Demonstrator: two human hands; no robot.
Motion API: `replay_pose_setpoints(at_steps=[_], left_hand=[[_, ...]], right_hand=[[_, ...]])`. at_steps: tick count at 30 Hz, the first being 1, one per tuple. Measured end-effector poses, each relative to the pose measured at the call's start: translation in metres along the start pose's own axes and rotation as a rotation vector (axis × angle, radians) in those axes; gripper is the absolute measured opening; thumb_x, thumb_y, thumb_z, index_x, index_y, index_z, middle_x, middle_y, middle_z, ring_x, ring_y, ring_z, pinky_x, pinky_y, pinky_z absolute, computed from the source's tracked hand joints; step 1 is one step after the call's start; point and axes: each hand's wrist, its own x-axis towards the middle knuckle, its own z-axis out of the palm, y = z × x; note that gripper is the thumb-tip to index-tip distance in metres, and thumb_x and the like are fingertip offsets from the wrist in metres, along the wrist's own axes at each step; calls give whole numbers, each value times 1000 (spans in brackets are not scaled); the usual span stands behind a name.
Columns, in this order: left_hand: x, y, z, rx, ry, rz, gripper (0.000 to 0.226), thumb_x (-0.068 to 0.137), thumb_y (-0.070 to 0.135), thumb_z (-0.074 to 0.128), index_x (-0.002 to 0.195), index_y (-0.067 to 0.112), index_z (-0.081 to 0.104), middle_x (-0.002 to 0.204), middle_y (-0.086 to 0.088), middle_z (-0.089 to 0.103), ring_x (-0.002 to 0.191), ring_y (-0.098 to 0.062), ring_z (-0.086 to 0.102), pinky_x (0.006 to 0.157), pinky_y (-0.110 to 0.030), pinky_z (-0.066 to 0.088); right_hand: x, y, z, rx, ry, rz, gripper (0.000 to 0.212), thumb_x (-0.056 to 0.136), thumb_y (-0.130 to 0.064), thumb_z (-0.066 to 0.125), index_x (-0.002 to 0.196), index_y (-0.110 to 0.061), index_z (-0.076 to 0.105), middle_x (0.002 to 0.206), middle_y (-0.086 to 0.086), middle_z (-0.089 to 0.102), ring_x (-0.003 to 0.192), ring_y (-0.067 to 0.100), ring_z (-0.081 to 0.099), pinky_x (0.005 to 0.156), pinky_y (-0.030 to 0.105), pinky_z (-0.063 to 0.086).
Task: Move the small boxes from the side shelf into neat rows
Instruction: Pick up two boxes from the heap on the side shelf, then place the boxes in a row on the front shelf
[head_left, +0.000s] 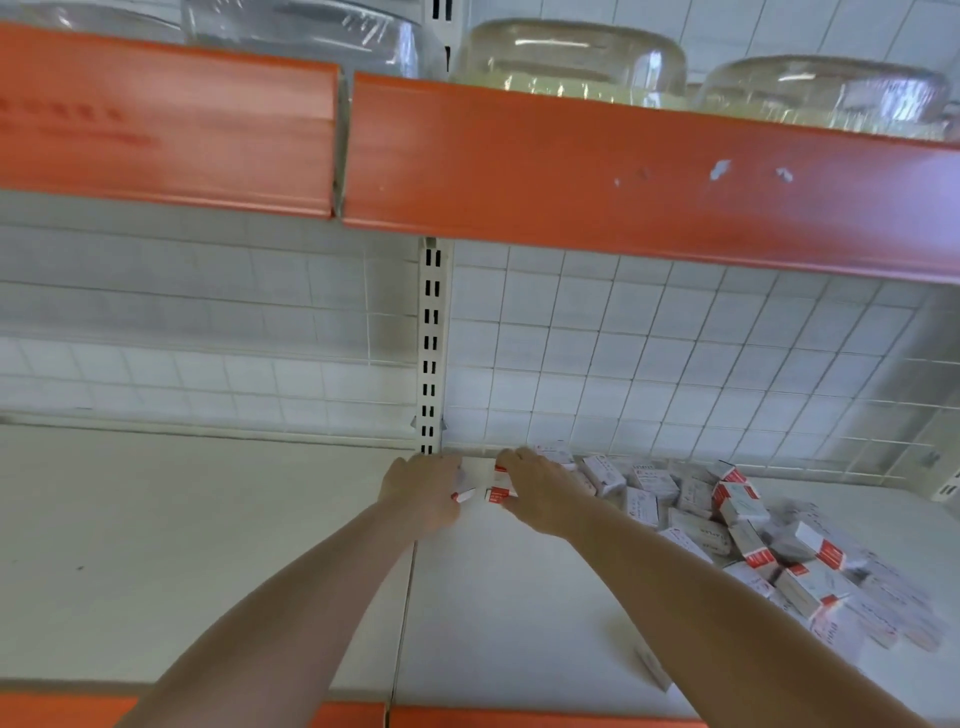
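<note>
Both my arms reach to the back of the white shelf (208, 519). My left hand (423, 491) and my right hand (537, 491) hold small white boxes with red ends (480, 480) between them, close to the slotted upright. The left hand's fingers curl round a box whose red end shows at its fingertips. On the right side, my fingers pinch the box there. A loose heap of the same small boxes (748, 540) lies to the right, spreading along the back wire grid and toward the front.
An orange-edged upper shelf (571, 171) hangs overhead with clear glass bowls (571, 57) on it. A white slotted upright (431, 343) splits the wire-grid back panel. The orange front lip (467, 719) runs along the bottom.
</note>
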Motion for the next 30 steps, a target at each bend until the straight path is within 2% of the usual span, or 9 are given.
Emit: replay_pose_setpoints(at_steps=[4, 11, 15, 19, 30], left_hand=[[-17, -16, -15, 4, 40, 11, 42, 87, 14, 48, 129, 22, 45, 122, -1, 57, 114, -24, 49, 88, -32, 34], [-56, -55, -31, -42, 32, 18, 46, 87, 16, 49, 133, 20, 43, 124, -3, 57, 113, -26, 50, 88, -33, 37], [-79, -86, -43, -35, 49, -15, 49, 87, 16, 50, 135, 21, 41, 123, -4, 57, 112, -26, 50, 87, -32, 36], [-104, -117, -53, -9, 80, -56, 50, 87, 15, 48, 136, 21, 40, 121, -2, 56, 112, -25, 49, 87, -33, 34], [-173, -209, -74, -22, 80, -26, 50, 90, 12, 45, 139, 23, 37, 127, -1, 54, 115, -25, 47, 90, -34, 37]], right_hand=[[0, -13, -12, -48, 24, -28, 41, 95, -27, 56, 131, -15, 42, 121, 6, 52, 110, 25, 55, 89, 37, 48], [-2, -53, -20, -117, 21, -47, 41, 94, -30, 55, 130, -17, 41, 123, 4, 51, 109, 25, 55, 89, 41, 49], [-3, -87, -21, -130, 40, -77, 39, 96, -30, 52, 131, -17, 40, 124, 2, 50, 113, 23, 54, 75, 31, 41], [-6, -125, -17, -103, 35, -103, 42, 95, -26, 55, 133, -15, 41, 125, 6, 51, 115, 25, 52, 89, 37, 48], [-15, -243, -8, -82, 58, -111, 42, 94, -25, 54, 133, -14, 41, 126, 7, 49, 117, 25, 47, 93, 35, 41]])
